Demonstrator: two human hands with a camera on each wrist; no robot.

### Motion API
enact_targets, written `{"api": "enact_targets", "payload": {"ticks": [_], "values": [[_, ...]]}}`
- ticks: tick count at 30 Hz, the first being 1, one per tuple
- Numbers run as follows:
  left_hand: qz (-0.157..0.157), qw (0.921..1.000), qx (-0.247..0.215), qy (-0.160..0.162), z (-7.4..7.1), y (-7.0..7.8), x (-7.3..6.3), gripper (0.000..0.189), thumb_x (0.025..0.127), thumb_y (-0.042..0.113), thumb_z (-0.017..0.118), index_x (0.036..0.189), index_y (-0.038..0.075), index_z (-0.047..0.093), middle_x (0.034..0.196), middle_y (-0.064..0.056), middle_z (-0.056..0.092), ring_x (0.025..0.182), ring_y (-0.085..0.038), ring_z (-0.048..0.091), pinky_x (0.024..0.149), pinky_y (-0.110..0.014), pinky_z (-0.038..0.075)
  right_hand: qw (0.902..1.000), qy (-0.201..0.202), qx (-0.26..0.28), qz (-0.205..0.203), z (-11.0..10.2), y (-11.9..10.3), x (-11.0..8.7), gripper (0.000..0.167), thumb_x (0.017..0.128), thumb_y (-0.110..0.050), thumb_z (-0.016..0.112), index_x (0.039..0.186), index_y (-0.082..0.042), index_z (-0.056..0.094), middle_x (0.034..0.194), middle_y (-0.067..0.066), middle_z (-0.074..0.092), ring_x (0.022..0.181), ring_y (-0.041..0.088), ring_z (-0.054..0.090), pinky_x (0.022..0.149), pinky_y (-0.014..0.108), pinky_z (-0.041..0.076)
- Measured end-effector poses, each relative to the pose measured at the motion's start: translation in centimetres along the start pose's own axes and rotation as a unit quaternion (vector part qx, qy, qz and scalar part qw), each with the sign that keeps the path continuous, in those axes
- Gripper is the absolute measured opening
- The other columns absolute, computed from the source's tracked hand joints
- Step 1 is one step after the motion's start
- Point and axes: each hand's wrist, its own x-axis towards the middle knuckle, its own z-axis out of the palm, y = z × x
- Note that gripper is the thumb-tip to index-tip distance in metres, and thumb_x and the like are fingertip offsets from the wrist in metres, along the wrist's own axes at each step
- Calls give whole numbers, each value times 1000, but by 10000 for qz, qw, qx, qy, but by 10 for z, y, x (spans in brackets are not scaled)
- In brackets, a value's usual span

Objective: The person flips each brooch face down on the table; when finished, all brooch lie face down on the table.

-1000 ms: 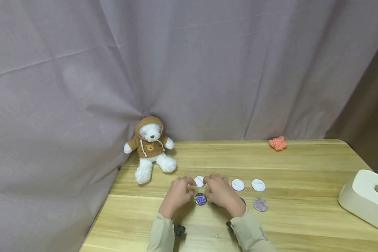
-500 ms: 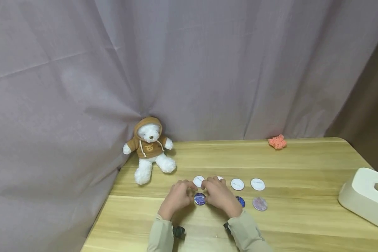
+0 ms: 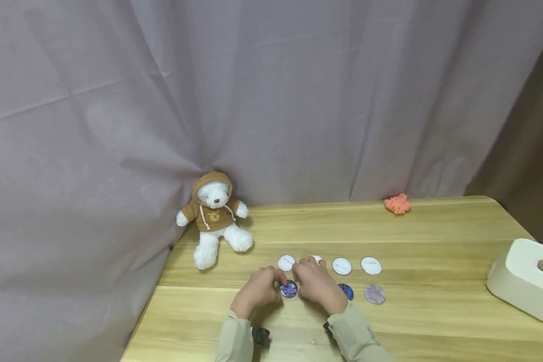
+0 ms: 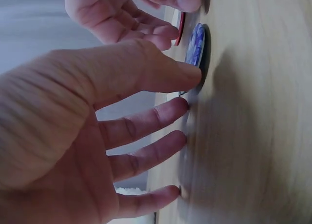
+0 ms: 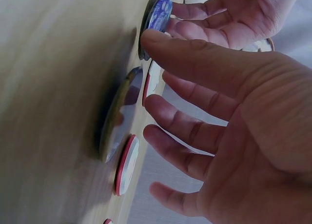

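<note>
Prob. light, stiff & slick, the blue-purple pin badge [image 3: 289, 289] wants a rim pinch, w/ L hand [image 3: 259, 290] & R hand [image 3: 315, 285] both loose-fingered, gripping nothing.

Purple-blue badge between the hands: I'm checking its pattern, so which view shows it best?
The head view: the purple-blue badge shows most of its patterned face there, though small. Both wrist views show it at a slant, narrow and partly hidden.

Glossy purple badge [image 3: 290, 290], smooth wood-grain tabletop [image 3: 434, 322], fluffy plush bear [image 3: 214, 218], matt cloth curtain [image 3: 280, 110]
</note>
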Motion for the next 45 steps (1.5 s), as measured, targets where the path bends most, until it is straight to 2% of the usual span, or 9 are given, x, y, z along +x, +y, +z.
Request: {"api": "enact_targets", "payload": {"ticks": [4, 8, 12, 16, 20, 29, 37, 45], "values": [[-64, 9999, -131, -56, -2, 2, 2, 34, 59, -1, 84, 86, 15, 72, 86, 3, 68, 79, -12, 59, 74, -30, 47, 10000, -51, -18, 47, -2, 0, 0, 34, 56, 5, 77, 76, -13, 57, 75, -1, 49, 78, 23, 44, 79, 51, 38], [-140, 9997, -169, -132, -2, 1, 6, 34, 59, -1, 85, 85, 16, 72, 87, 6, 71, 80, -11, 61, 75, -30, 48, 10000, -74, -12, 16, -2, 1, 0, 34, 55, 2, 81, 74, -13, 58, 74, -2, 50, 76, 23, 44, 78, 50, 37], [-31, 9998, -115, -128, 0, -2, 8, 31, 61, 3, 87, 85, 17, 72, 86, 8, 71, 79, -10, 60, 73, -29, 47, 10000, -25, -13, -44, -2, 2, -1, 34, 53, 1, 84, 72, -13, 59, 72, -3, 50, 74, 22, 44, 75, 48, 36], [178, 9998, -45, 5, 2, -5, 8, 30, 61, 5, 90, 83, 17, 74, 86, 6, 71, 79, -11, 61, 71, -31, 46, 9996, 88, 7, -275, -1, 1, -2, 32, 54, 3, 82, 69, -13, 59, 69, -5, 50, 71, 20, 44, 72, 46, 35], [139, 9999, 57, 74, 3, -7, 7, 29, 59, 5, 90, 82, 18, 75, 87, 7, 71, 78, -10, 60, 71, -36, 45, 9983, 199, -60, -537, 2, 1, 0, 28, 58, 5, 78, 65, -14, 58, 66, -6, 51, 67, 19, 45, 71, 45, 36], [62, 9999, 80, 111, 7, -10, 8, 33, 58, 5, 90, 83, 19, 74, 90, 9, 71, 83, -13, 62, 76, -44, 47, 9973, 245, 96, -689, 4, 1, 2, 27, 58, 7, 74, 64, -16, 63, 62, -12, 53, 61, 12, 43, 66, 39, 35], [87, 9998, 2, 188, 6, -8, 9, 32, 58, 3, 89, 82, 18, 74, 88, 9, 72, 82, -12, 63, 74, -39, 47, 9974, 98, 284, -648, 2, -2, 0, 31, 56, 3, 84, 66, -17, 63, 65, -9, 55, 62, 11, 45, 62, 34, 40], [41, 9997, -137, 178, 5, -10, 9, 27, 61, 5, 88, 82, 17, 76, 80, 10, 69, 78, -7, 60, 73, -33, 47, 9972, -28, 518, -544, 1, -4, -1, 32, 54, 0, 88, 69, -16, 65, 68, -8, 57, 61, 9, 45, 59, 31, 41]]}}
